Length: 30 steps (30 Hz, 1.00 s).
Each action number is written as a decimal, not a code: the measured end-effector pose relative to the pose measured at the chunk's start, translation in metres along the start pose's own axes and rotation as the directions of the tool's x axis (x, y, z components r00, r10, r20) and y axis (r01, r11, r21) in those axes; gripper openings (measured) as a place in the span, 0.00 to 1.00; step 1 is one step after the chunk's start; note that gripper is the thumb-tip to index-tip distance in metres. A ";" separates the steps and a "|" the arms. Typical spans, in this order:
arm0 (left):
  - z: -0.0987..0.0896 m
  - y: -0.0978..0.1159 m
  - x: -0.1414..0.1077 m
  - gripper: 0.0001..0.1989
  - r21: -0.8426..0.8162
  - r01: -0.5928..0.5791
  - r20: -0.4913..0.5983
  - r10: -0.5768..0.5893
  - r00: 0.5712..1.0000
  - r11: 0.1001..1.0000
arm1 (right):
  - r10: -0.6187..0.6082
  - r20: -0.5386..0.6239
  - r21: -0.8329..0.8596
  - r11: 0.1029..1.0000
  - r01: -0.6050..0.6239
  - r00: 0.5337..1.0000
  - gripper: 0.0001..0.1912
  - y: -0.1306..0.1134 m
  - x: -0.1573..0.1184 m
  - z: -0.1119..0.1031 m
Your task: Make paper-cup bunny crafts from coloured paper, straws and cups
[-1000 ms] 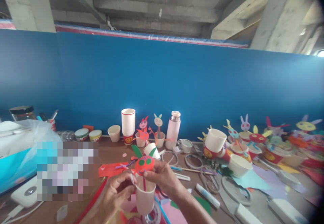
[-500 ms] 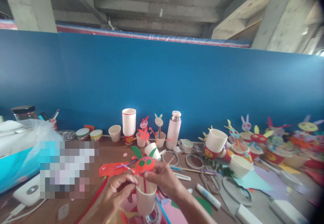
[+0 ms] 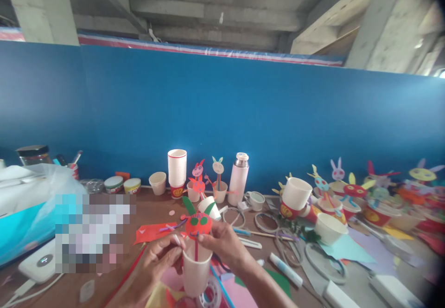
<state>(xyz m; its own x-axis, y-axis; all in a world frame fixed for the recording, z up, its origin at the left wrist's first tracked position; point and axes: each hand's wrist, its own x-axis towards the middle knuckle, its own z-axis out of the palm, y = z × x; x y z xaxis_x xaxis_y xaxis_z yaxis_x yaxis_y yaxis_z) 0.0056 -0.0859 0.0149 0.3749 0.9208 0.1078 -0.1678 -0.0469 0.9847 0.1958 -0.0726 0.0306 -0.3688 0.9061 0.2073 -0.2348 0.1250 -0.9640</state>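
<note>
Low in the centre a white paper cup (image 3: 196, 278) is held upright. Above its opening stands a red paper rabbit face (image 3: 198, 225) with green ears and eyes, on a dark red stick that goes down into the cup. My right hand (image 3: 224, 245) pinches the face's lower right edge between thumb and fingers. At the cup's left rim, my left hand (image 3: 163, 254) is closed, its thumb and fingertips gripping the rim. A roll of clear tape (image 3: 211, 293) lies beside the cup's base, over coloured paper. My fingers partly cover the rim.
Red paper (image 3: 153, 233) lies left of my hands. A glue tube (image 3: 287, 270), a utility knife (image 3: 251, 243) and a ring of cable (image 3: 267, 221) are to the right. A stack of cups (image 3: 177, 169) and a thermos (image 3: 238, 180) stand behind. Cup puppets (image 3: 323, 192) line the right.
The cup and the rabbit face have shifted slightly left, and the ears have tilted a little. Both hands keep nearly the same grip.
</note>
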 end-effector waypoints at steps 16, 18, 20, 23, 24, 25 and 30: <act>-0.013 0.017 -0.005 0.12 -0.081 -0.014 -0.078 0.008 0.997 0.997 | -0.149 0.005 -0.261 0.954 0.145 0.989 0.17 -0.002 -0.002 -0.018; -0.012 0.020 -0.006 0.14 -0.055 -0.002 -0.075 -0.002 0.997 0.998 | -0.217 0.023 -0.268 0.939 0.215 0.976 0.15 -0.004 -0.003 -0.016; -0.013 0.023 -0.007 0.14 -0.029 0.015 -0.045 -0.016 0.999 0.999 | -0.250 0.024 -0.263 0.932 0.248 0.968 0.15 -0.004 -0.003 -0.014; -0.015 0.027 -0.009 0.14 0.066 -0.001 0.039 -0.002 0.999 0.998 | -0.294 -0.008 -0.284 0.917 0.279 0.956 0.15 -0.004 -0.005 -0.012; -0.015 0.028 -0.010 0.14 0.118 -0.008 0.066 0.000 0.998 0.993 | -0.302 -0.030 -0.298 0.912 0.280 0.953 0.15 -0.004 -0.005 -0.012; -0.016 0.028 -0.011 0.14 0.173 -0.012 0.087 -0.003 0.996 0.985 | -0.301 -0.056 -0.308 0.912 0.271 0.952 0.16 -0.003 -0.005 -0.012; -0.017 0.032 -0.013 0.11 0.319 -0.062 0.128 0.022 0.992 0.946 | -0.231 -0.137 -0.267 0.945 0.189 0.963 0.18 0.000 -0.007 -0.009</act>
<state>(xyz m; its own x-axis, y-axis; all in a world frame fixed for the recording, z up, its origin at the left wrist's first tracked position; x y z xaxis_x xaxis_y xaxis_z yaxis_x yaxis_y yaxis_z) -0.0199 -0.0932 0.0426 0.4847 0.8624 0.1456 0.1094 -0.2250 0.9682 0.2066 -0.0750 0.0276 -0.1775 0.8994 0.3994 -0.0517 0.3968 -0.9165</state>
